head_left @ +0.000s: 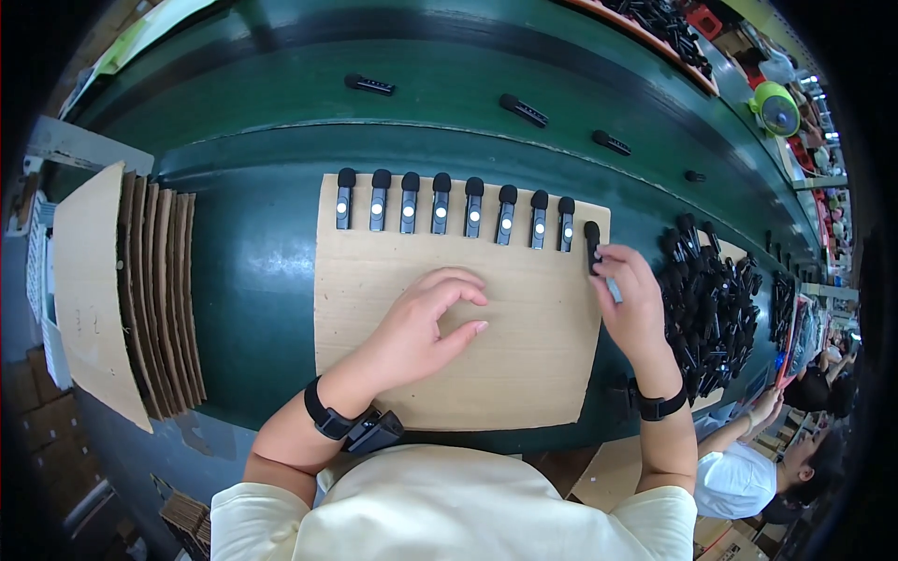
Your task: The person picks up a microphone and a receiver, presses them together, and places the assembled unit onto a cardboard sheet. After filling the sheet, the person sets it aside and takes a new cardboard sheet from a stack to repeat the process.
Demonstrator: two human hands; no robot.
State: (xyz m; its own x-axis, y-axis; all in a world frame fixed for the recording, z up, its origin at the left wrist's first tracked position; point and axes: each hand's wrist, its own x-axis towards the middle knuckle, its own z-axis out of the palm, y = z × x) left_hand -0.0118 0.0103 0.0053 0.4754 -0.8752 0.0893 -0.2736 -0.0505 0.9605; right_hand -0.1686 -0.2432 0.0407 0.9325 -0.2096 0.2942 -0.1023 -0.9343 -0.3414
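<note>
Along the far edge of a flat cardboard sheet (458,374) stands a row of several small black clip-on microphones (441,203), foam tips pointing away from me, each with a white round spot. At the row's right end, my right hand (631,299) pinches another black microphone (592,245) between thumb and fingers. A small light-blue patch shows at that hand's fingers; I cannot make out what it is. Over the middle of the cardboard hovers my left hand (430,323), fingers curved and apart, holding nothing.
A heap of black microphones (711,309) lies to the right. Upright cardboard sheets (154,299) stand at the left. Beyond the green table, a green belt (281,84) carries a few spaced microphones (524,109). A small green fan (775,109) and a co-worker (748,477) are at the right.
</note>
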